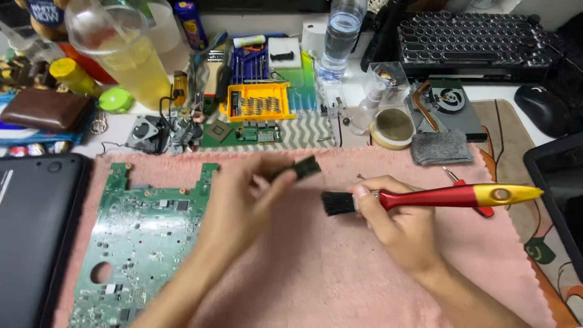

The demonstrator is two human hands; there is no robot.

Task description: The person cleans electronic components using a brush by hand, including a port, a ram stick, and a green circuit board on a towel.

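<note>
My left hand (243, 200) pinches a small green circuit card (303, 167) and holds it above a pink towel (340, 267); hand and card are blurred. To its right, my right hand (395, 222) grips a paintbrush with a red and yellow handle (461, 195). Its black bristles (337, 203) point left, just below the card. A large green motherboard (143, 243) lies flat on the towel's left part, partly under my left forearm.
A black laptop shell (33, 237) lies at the left. Behind the towel sit a yellow screwdriver-bit case (258, 102), a cup of yellow drink (130, 54), a water bottle (340, 36), a tape roll (392, 127), a cooling fan (446, 100), a grey cloth (442, 147), a keyboard (473, 39) and a mouse (542, 108).
</note>
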